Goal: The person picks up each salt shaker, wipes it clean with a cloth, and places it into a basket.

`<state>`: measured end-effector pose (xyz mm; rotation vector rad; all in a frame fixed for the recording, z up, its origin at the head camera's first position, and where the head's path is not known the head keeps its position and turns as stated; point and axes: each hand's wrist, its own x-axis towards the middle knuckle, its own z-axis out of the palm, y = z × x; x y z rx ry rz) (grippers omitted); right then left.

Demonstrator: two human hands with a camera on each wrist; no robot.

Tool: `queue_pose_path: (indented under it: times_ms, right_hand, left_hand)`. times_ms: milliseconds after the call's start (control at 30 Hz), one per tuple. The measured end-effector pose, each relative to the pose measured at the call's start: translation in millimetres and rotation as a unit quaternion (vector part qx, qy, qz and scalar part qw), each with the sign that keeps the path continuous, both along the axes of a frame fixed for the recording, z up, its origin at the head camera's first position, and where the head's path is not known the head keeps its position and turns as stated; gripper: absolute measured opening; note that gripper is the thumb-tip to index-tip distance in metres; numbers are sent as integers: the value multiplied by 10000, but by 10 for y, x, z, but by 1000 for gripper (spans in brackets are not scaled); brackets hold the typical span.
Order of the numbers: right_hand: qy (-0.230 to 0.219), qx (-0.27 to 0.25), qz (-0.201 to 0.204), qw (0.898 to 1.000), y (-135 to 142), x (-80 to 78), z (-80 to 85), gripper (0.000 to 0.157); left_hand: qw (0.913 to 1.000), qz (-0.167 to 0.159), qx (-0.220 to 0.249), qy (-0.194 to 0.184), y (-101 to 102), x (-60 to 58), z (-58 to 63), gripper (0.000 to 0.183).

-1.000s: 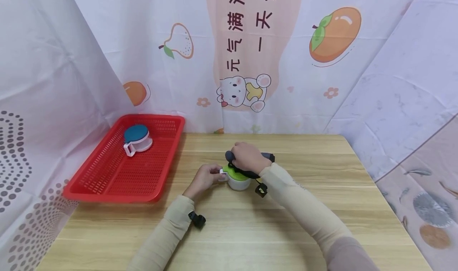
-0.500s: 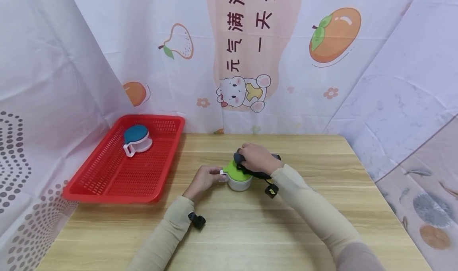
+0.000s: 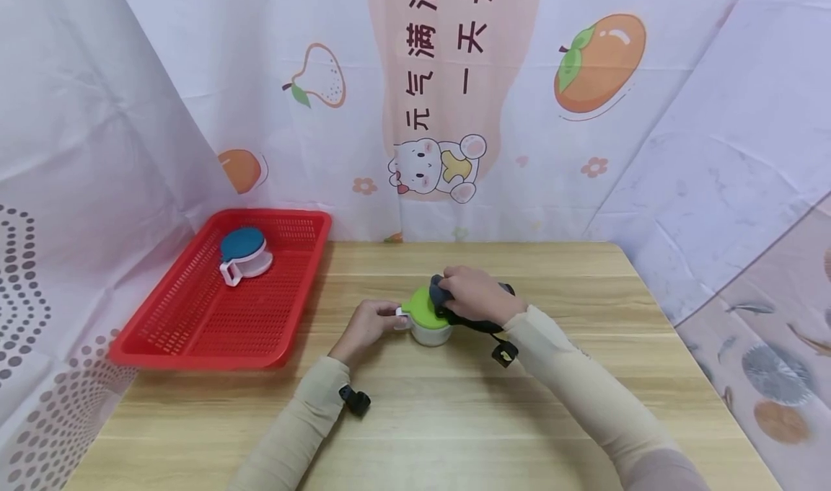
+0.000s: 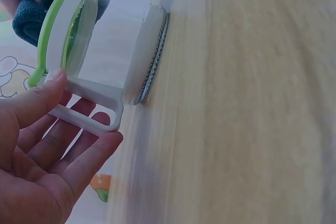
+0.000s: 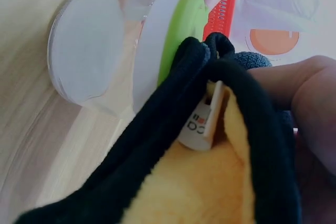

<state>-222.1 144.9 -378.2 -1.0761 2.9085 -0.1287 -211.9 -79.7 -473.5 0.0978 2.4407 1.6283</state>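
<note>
A clear seasoning jar with a white collar, a white loop handle and a green lid stands upright on the wooden table. My left hand holds it by the handle, thumb on one side and fingers behind. Bunched in my right hand is a dark cleaning cloth with a yellow-orange side and a small white tag. The cloth lies against the right part of the lid, and its loose end hangs toward the wrist. My right palm is hidden.
A red plastic basket stands on the left of the table, holding a similar jar with a blue lid. A printed curtain hangs along the table's back edge. Small black cameras sit on both wrists.
My right hand has moved right across the lid with the cloth, uncovering more of the green. My left hand keeps its hold on the handle, and the jar stays in place.
</note>
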Motion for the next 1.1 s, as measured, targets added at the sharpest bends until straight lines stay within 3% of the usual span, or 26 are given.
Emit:
queue_pose_path:
  times_ms: [533, 833, 1100]
  right_hand:
    - [84, 18, 114, 9999, 36, 139, -16, 19]
    - [284, -97, 365, 9989, -36, 226, -37, 15]
    - [369, -51, 410, 9985, -193, 268, -59, 17]
  left_hand:
    - [9988, 117, 471, -64, 4, 20, -51, 21]
    - [9990, 111, 435, -51, -2, 24, -19, 21]
    - [9998, -145, 154, -10, -6, 9, 2, 20]
